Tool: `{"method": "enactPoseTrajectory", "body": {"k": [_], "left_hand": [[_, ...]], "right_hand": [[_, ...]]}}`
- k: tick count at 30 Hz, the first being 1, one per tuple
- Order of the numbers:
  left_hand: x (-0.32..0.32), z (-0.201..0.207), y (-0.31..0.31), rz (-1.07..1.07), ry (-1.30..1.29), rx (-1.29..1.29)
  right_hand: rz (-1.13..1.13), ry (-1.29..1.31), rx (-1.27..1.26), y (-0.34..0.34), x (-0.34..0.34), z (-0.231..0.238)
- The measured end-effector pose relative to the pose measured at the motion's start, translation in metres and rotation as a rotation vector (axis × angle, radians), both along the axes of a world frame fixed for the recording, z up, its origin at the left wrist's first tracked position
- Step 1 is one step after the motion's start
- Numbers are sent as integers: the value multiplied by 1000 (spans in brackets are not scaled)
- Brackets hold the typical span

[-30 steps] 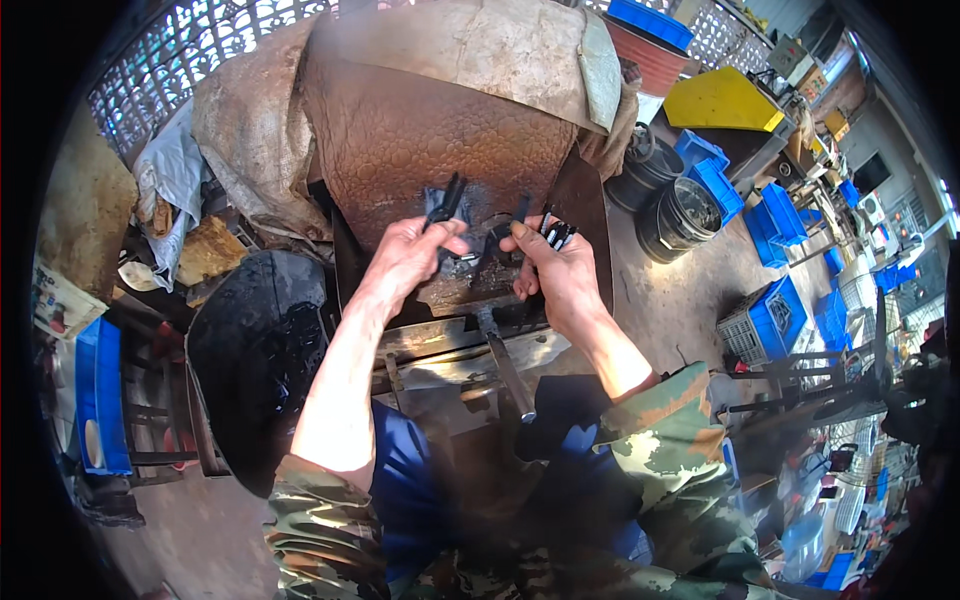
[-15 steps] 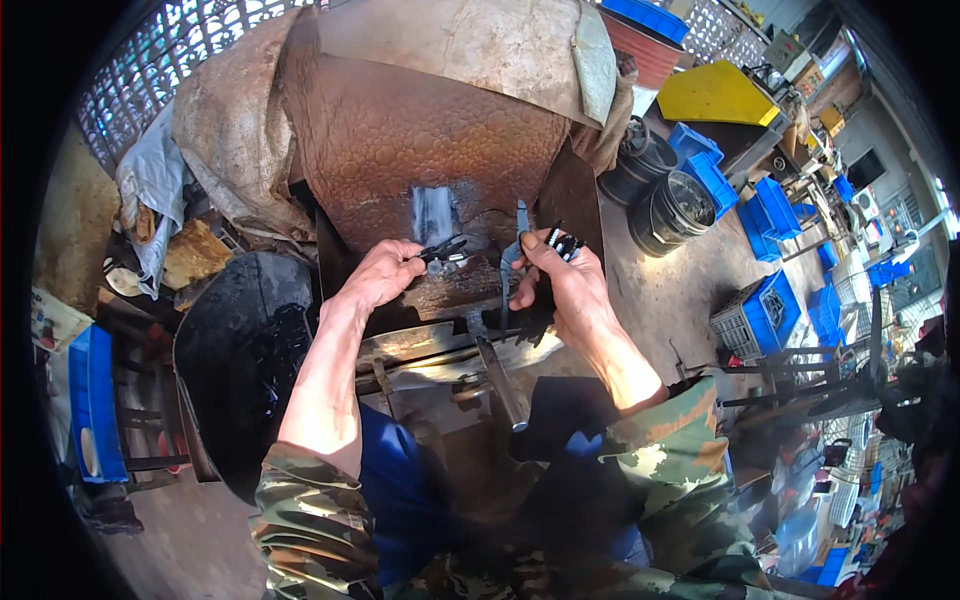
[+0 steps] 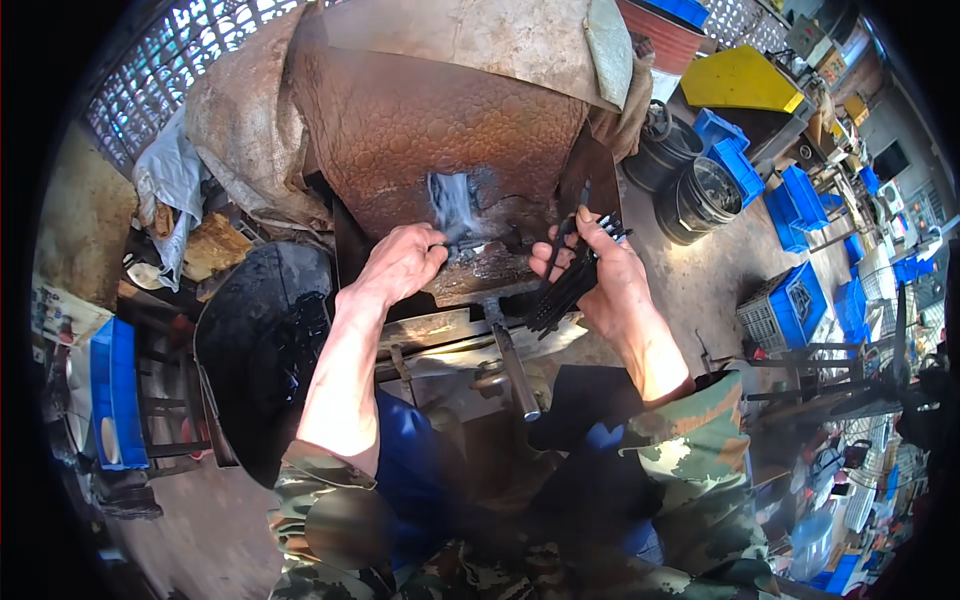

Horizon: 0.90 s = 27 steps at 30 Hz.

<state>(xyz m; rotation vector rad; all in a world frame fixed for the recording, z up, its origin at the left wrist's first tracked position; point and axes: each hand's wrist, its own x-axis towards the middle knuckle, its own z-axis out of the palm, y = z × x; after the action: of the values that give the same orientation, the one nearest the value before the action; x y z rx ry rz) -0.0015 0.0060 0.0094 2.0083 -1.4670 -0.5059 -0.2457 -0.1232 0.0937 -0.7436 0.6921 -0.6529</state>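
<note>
My left hand (image 3: 402,264) is pinched on a small dark metal piece (image 3: 462,240), just below a pale, streaked grinding-wheel-like surface (image 3: 452,202) in a rusty brown hood (image 3: 430,120). The fingers hide most of that piece. To the right, my right hand (image 3: 612,275) is wrapped round a bundle of slim black metal pieces (image 3: 565,295), whose ends fan down toward me. One thin piece (image 3: 585,192) sticks up past the thumb. Beneath both hands lies a rough, dirty ledge (image 3: 480,275), and a metal rod (image 3: 515,370) juts from it toward me.
At my left stands a large black bin (image 3: 265,350) with dark pieces inside, beside a blue tray (image 3: 118,395). Black buckets (image 3: 698,200) and blue crates (image 3: 785,310) are on the floor to the right. Sacking (image 3: 245,140) drapes over the hood.
The view has shifted, so the scene sits farther right. My right hand has turned, showing the bundle fanned downward; the upright grey piece is less visible. The left hand's piece now shows less.
</note>
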Motion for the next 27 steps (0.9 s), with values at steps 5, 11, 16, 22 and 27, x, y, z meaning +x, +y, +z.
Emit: {"method": "enactPoseTrajectory", "body": {"k": [5, 11, 16, 22, 27], "left_hand": [[-3, 13, 0, 188, 164, 37], [4, 14, 8, 379, 14, 181], [-9, 21, 14, 452, 43, 65], [-17, 37, 18, 494, 91, 1], [-12, 32, 14, 490, 101, -57]], "right_hand": [[125, 20, -49, 2, -10, -5], [261, 314, -584, 27, -23, -21], [596, 435, -1190, 53, -44, -34], [686, 345, -1450, 65, -50, -49], [612, 372, -1339, 63, -45, -49]]}}
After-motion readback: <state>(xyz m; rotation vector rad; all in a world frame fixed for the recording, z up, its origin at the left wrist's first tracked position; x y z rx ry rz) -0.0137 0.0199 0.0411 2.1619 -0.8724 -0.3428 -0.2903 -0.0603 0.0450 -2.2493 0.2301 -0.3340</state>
